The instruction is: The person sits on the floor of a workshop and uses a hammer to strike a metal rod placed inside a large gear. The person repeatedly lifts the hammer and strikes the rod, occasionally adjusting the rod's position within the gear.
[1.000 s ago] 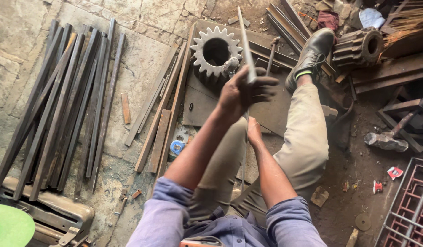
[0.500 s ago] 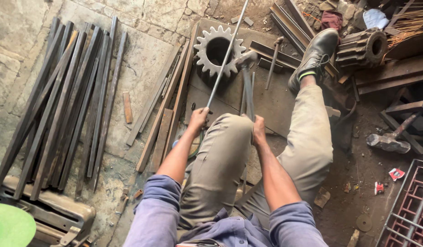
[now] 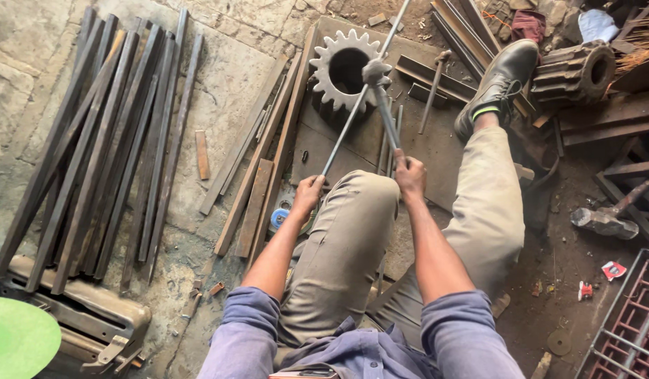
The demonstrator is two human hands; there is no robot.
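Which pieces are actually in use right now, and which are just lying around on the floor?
In use:
left hand gripping the long thin steel rod
right hand holding the metal-handled hammer

Lying about:
large toothed steel gear
bundle of long dark steel bars
second ribbed gear
sledgehammer
blue tape roll

head-worn view, looking steeply down, close

Left hand [image 3: 308, 193] fisted, arm stretched forward beside left knee. Right hand [image 3: 410, 175] clenched just right of it, similar height, forearm bare, sleeves rolled to elbows.
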